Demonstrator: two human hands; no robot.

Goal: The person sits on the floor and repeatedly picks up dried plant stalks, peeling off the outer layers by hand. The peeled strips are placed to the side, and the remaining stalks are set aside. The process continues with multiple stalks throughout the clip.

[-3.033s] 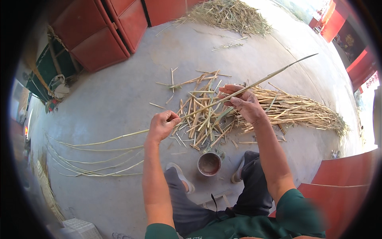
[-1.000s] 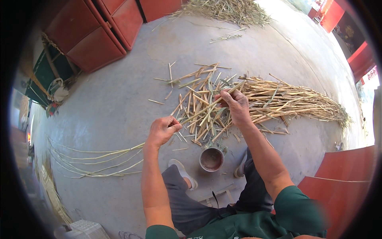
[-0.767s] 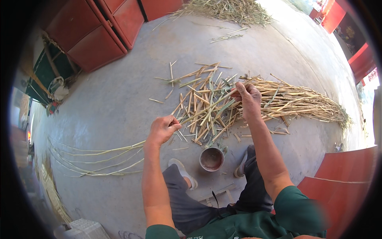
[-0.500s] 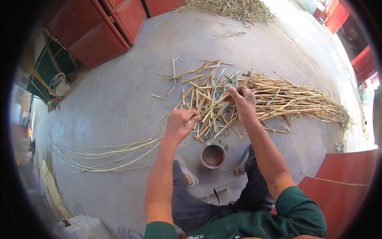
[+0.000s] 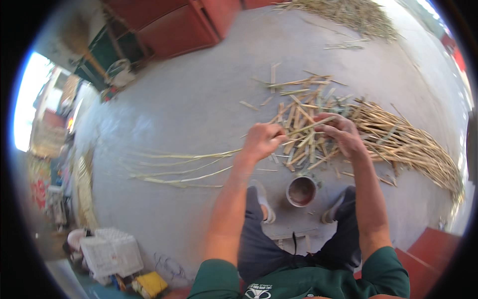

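A pale straw stalk point(image 5: 309, 126) runs slantwise between my two hands. My left hand point(image 5: 266, 141) is closed in a pinch at its lower left end. My right hand point(image 5: 342, 133) grips it near the other end, thumb against fingers. Beneath the hands lies a loose heap of short cut stalk pieces point(image 5: 298, 144), tan and greenish. A thick bundle of long dry stalks point(image 5: 413, 142) stretches off to the right. Several long pale strips point(image 5: 179, 177) trail over the floor to the left of my left forearm; whether they join the held stalk is hidden.
A round metal-rimmed pot point(image 5: 301, 191) stands between my feet. Red cabinets point(image 5: 174, 30) are at the back, beside a broom point(image 5: 92, 57). Another straw heap point(image 5: 348, 17) lies far off. A white plastic crate point(image 5: 110, 251) and a yellow object point(image 5: 151, 284) sit at lower left.
My view has turned to the left, so the scene sits farther right in the picture. Both hands stay over the heap, with the stalk held between them.
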